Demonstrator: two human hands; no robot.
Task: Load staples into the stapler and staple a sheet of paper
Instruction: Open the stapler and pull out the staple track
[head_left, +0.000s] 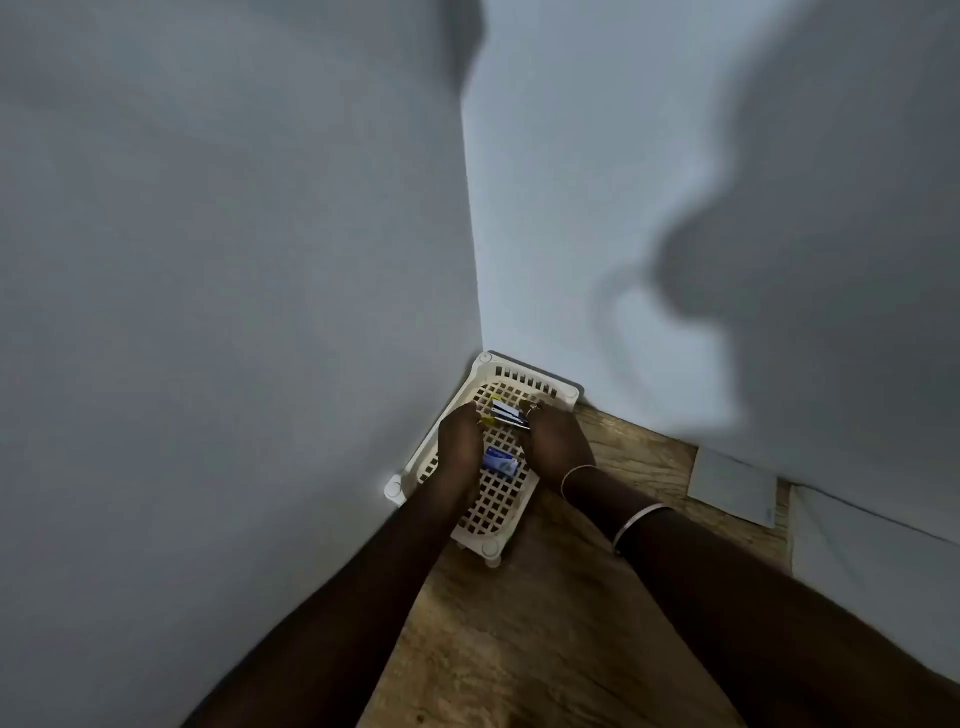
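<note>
Stapler (506, 413): small, with blue, silver and yellow parts, held between both hands above the far end of a basket. It is too small here to tell whether it is swung open.

At far left a smooth, matt grey-white wall (234, 260) runs to a corner. The left forearm reaches forward from the lower edge, close along this wall. The left hand (460, 436) is seen from its back, knuckles up. Its grip is closed, fingers curled in onto the stapler's left, yellow end.

The basket (491, 545) is pushed into the corner. It is cream-white hard plastic, rectangular, with a square lattice floor, slotted walls and round knobs at its corners. On its floor, between the two wrists, lies a small blue and white box (500, 461), apart from the stapler and nearer the person.

The right hand (553, 441) mirrors the left. Its grip is also closed, fingertips pinching the stapler's right end. The right forearm comes in at a slant from the lower right and wears a thin bangle (576, 475) at the wrist and a pale metal one (636, 525) further up.

The worktop (545, 623) is brown wood with a coarse grain. At right a flat white sheet of paper (730, 486) lies on it against the second wall (571, 208), which carries a large soft shadow.
</note>
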